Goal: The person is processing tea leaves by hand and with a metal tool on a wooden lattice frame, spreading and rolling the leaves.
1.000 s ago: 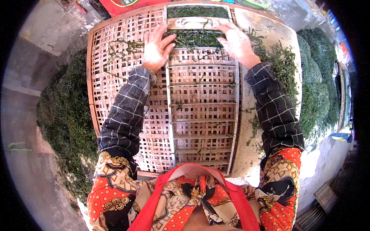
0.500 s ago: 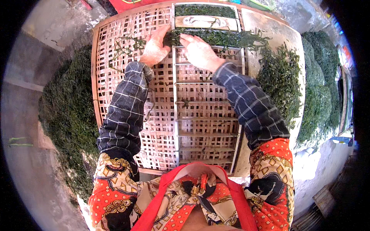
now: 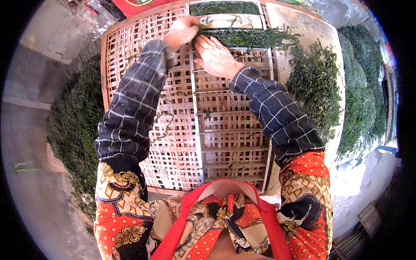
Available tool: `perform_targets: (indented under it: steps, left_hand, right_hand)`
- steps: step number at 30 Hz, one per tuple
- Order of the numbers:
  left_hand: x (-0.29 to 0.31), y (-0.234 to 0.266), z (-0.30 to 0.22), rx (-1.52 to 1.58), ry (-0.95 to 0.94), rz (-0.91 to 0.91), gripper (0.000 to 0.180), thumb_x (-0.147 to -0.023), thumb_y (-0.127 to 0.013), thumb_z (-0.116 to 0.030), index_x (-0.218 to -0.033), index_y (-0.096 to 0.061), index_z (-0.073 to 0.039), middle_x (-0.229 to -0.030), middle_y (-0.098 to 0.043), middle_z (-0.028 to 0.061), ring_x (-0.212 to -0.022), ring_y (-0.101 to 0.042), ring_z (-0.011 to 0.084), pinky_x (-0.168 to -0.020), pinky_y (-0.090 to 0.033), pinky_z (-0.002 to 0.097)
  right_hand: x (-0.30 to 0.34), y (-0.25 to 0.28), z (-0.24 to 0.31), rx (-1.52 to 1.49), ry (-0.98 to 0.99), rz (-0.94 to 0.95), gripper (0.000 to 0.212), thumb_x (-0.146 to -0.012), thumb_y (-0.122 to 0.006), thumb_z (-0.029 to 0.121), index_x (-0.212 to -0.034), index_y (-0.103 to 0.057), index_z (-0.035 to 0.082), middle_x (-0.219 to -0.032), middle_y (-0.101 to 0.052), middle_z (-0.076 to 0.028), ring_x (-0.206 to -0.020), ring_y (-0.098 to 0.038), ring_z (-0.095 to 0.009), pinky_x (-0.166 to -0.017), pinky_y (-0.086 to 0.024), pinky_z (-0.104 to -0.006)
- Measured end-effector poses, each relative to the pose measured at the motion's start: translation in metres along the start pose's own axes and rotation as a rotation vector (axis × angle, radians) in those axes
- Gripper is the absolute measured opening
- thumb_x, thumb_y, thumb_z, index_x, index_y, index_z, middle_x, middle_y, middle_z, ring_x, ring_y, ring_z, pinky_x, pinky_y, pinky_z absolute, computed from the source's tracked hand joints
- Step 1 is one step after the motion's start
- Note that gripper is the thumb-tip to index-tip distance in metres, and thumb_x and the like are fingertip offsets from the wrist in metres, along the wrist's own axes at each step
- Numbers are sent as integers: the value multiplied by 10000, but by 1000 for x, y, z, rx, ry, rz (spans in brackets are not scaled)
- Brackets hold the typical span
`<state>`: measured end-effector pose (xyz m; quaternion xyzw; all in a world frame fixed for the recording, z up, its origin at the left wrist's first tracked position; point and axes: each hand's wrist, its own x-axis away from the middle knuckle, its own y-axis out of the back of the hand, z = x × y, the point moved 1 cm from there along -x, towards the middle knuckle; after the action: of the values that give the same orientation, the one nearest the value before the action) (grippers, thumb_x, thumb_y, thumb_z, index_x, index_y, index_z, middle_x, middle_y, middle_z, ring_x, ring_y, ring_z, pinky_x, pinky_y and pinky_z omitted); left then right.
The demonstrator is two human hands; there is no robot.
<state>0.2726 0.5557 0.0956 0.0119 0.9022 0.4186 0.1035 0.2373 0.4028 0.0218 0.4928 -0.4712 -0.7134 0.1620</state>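
Note:
Dark green seaweed strands (image 3: 242, 38) lie in a band across a slot of the white slatted frame (image 3: 193, 91). My left hand (image 3: 181, 32) is at the left end of this band, just outside the frame's left bar. Its fingers are curled in on seaweed and partly hidden. Beside it, my right hand (image 3: 216, 57) rests along the band's near edge, fingers stretched out flat and pointing up-left. Beyond the band lies a white bar with a handle-like shape (image 3: 229, 21). A further band of seaweed (image 3: 225, 8) fills the far slot.
Under the frame is a woven slatted rack (image 3: 173, 112) with a wooden edge. On the pale board (image 3: 281, 26) at the right sits a loose seaweed pile (image 3: 314, 82). Big seaweed heaps stand to the left (image 3: 78, 130) and far right (image 3: 357, 95). Stray strands cling to the rack.
My left hand has gone from lying spread to curled, moving slightly right and away from me. Loose strands left of the frame are mostly gone. My right hand has shifted slightly left and nearer.

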Motion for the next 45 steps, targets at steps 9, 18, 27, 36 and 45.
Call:
perform_targets:
  steps: [9,18,27,36,45]
  left_hand:
    - [-35,30,-105,-178,-279,15,223,-790,-581,-112,-974,-671,-23,-846,-680,161,-769,-642,238,-690,-502,371]
    - [72,-55,28,-518,-408,-74,359,-963,-480,-222,-1277,-540,-58,-1466,-373,100,-1416,-230,224,-1141,-124,525]
    - [45,-86,-19,-528,-551,-20,488,-969,-460,-301,-1378,-407,-38,-1450,-382,145,-1369,-320,280,-1132,-226,421]
    - [42,-91,-19,-527,-565,-32,459,-944,-500,-226,-1359,-436,-40,-1424,-418,153,-1352,-350,280,-1128,-232,424]
    - [31,-82,-45,-548,-379,-424,430,-870,-573,-178,-1260,-516,-6,-1346,-453,207,-1266,-416,343,-1091,-285,459]
  right_hand:
    - [0,7,-2,-157,-90,53,272,-897,-521,255,-1001,-598,16,-1024,-601,-150,-1015,-577,-312,-933,-411,-460]
    - [23,54,-66,-786,-718,-345,226,-945,-518,257,-904,-685,110,-737,-703,-33,-578,-637,-117,-542,-511,-246]
    - [66,99,-76,260,-39,209,345,-824,-576,80,-1165,-600,126,-1036,-512,-136,-1017,-555,-260,-827,-507,-390]
    - [70,102,-128,-679,-1012,-387,137,-928,-558,177,-954,-655,84,-758,-651,-35,-473,-516,-82,-444,-470,-196]
    - [78,70,-68,278,-254,-213,218,-940,-394,65,-1050,-553,-35,-1038,-590,-167,-945,-600,-292,-931,-457,-402]
